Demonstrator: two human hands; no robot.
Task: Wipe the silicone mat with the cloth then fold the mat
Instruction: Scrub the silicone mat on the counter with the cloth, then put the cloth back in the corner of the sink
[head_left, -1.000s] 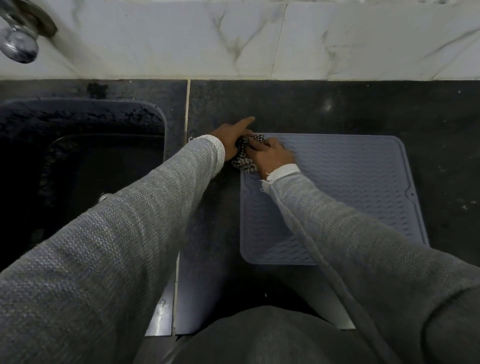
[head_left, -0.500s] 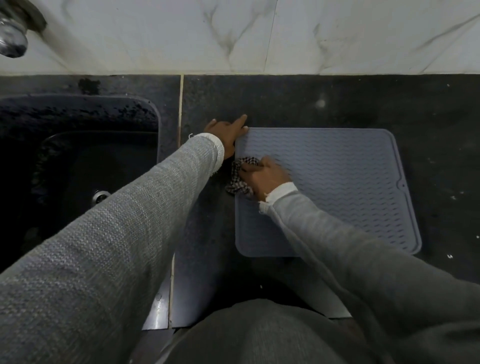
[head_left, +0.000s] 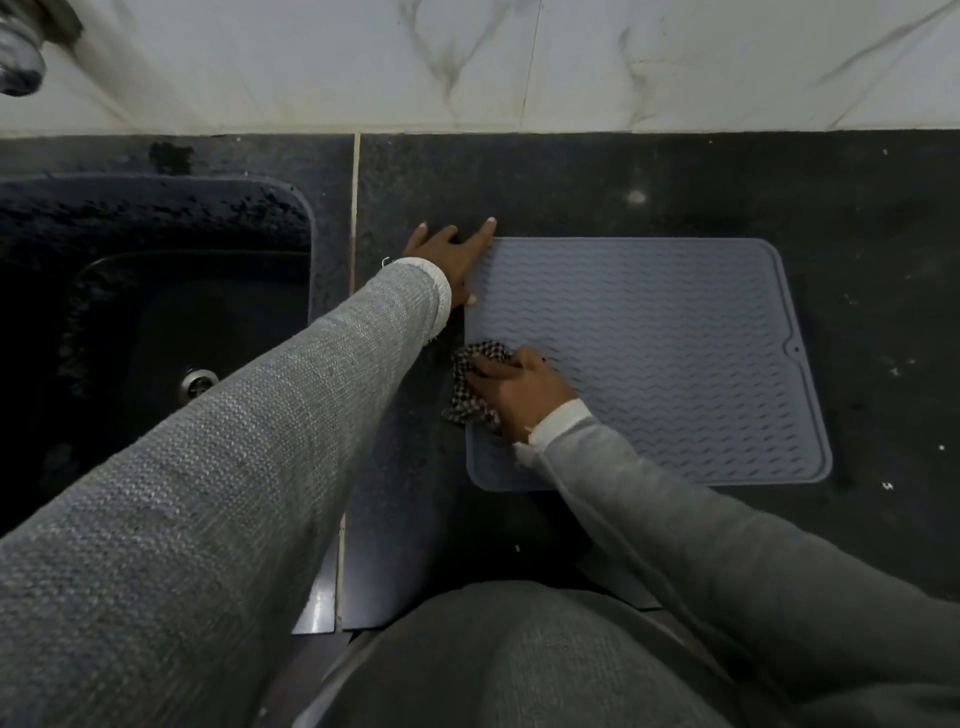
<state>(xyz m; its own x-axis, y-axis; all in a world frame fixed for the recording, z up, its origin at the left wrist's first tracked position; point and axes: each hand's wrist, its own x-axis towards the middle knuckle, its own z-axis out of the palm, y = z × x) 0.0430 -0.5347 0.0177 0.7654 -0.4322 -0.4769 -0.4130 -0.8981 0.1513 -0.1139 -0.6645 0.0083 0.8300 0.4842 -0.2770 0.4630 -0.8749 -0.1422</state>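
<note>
A grey silicone mat (head_left: 665, 358) with a wavy ribbed surface lies flat on the dark counter. My left hand (head_left: 449, 254) rests with fingers spread on the mat's far left corner, pinning it down. A black-and-white checked cloth (head_left: 470, 400) is bunched under my right hand (head_left: 519, 389), which grips it against the mat's left edge, about two thirds of the way toward me. Part of the cloth hangs off the mat onto the counter.
A dark sink (head_left: 156, 322) with a metal drain (head_left: 199, 382) sits to the left of the mat. A chrome tap (head_left: 21, 57) juts out at the top left. A marble wall (head_left: 519, 62) backs the dark counter (head_left: 857, 208).
My right hand has dragged the cloth down the mat's left edge, from the far corner toward me. My left hand has stayed on the far left corner.
</note>
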